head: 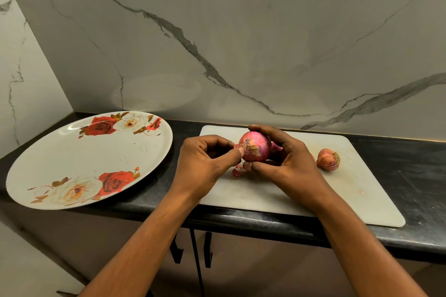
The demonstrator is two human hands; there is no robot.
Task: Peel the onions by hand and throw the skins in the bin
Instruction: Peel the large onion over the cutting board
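A black counter (410, 176) runs along a wall (241, 31) of pale, grey-veined marble that turns a corner at the left. On the counter's left end sits a big white plate (72, 152) printed with red and cream roses. Just beside it, to the right, a white board (350, 200) lies flat, its front edge close to the counter's lip. Under the counter is a brown cupboard (241, 272) with two dark handles (207, 248).

A small onion (328, 159), its brown skin on and roots pointing right, rests on the board, near the right hand but apart from it. A few pink skins (237, 171) lie on the board below the hands. One more pink scrap shows behind the right hand's fingers, too covered to make out. I cannot tell whether the held onion touches the board. Both forearms run off the bottom edge.

The onion (255, 149), red and glossy, is held over the back left of the board. The right hand (287, 157) grips it, fingers curled over the top and far side, thumb pressed beneath. The left hand (205, 161) comes in from the left with its fingers curled. Its thumb and forefinger pinch the dry, papery patch of skin on the onion's near face.
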